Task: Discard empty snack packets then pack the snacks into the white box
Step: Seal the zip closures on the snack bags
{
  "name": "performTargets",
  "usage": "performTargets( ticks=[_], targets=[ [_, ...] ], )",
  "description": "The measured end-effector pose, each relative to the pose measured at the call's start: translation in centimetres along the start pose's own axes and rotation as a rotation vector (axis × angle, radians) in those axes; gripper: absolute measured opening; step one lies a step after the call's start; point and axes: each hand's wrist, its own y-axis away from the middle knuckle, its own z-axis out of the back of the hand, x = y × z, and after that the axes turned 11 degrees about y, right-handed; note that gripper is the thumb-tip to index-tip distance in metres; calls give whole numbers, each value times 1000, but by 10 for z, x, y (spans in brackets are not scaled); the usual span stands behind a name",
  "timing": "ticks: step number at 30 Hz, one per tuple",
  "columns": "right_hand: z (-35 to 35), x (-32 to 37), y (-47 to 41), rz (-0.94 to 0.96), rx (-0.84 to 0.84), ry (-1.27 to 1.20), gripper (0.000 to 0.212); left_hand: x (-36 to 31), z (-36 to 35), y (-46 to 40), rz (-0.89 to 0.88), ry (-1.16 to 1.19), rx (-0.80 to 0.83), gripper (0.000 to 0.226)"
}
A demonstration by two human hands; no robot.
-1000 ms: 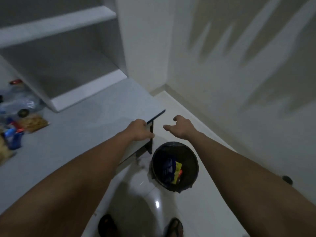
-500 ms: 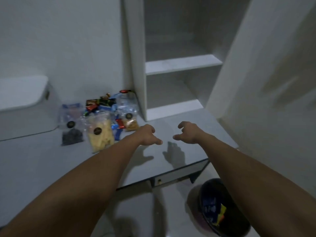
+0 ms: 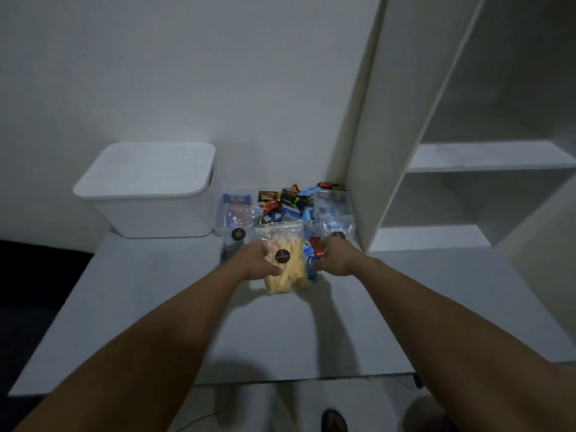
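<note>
Hands [image 3: 260, 263] reached snacks; yellow stick bag [image 3: 285, 260] upright, long axis vertical.

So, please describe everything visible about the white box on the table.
The white box looks like smooth matte plastic, with rounded corners and walls narrowing downward. A flat white lid covers it, so the inside is hidden. It stands upright at the table's back left, near the wall, with the snack pile on its right. Neither hand touches it.

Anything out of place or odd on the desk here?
Mostly no. The snacks lie in a loose heap against the shelf unit, and the white box meant for them has its lid on.
</note>
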Motion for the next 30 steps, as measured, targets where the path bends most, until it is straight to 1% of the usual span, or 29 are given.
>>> performTargets(
  ticks=[2, 5, 6, 9, 11, 14, 16, 18, 20, 24, 27, 30],
  targets=[
    [-2, 9, -19, 20, 13, 21, 39, 12, 7, -7, 25, 48, -21, 63],
    [-3, 19, -46, 41, 28, -5, 56, 22, 17, -21, 58, 72, -42, 43],
    [-3, 22, -56, 47, 27, -11, 58, 25, 21, -26, 62, 88, -52, 36],
    [2, 36, -84, 91, 19, -44, 53, 30, 31, -41, 97, 161, -92, 29],
    [4, 46, -101, 137, 14, -73, 49, 32, 39, -48, 126, 207, -142, 32],
    [4, 59, -126, 197, -2, -82, 42, 35, 49, -62, 187, 292, -271, 48],
    [5, 67, -142, 206, -42, -118, 37, 36, 55, -70, 205, 330, -324, 55],
    [4, 74, -155, 208, -76, -158, 36, 39, 61, -80, 223, 361, -355, 53],
    [2, 81, -166, 215, -77, -181, 39, 42, 66, -88, 232, 402, -382, 48],
    [-5, 93, -188, 175, -36, -224, 45, 47, 72, -108, 234, 519, -339, 53],
    [-12, 101, -200, 129, 4, -255, 53, 50, 76, -120, 249, 617, -289, 52],
    [-19, 109, -207, 86, -14, -298, 52, 57, 81, -131, 239, 702, -211, 49]
  ],
)
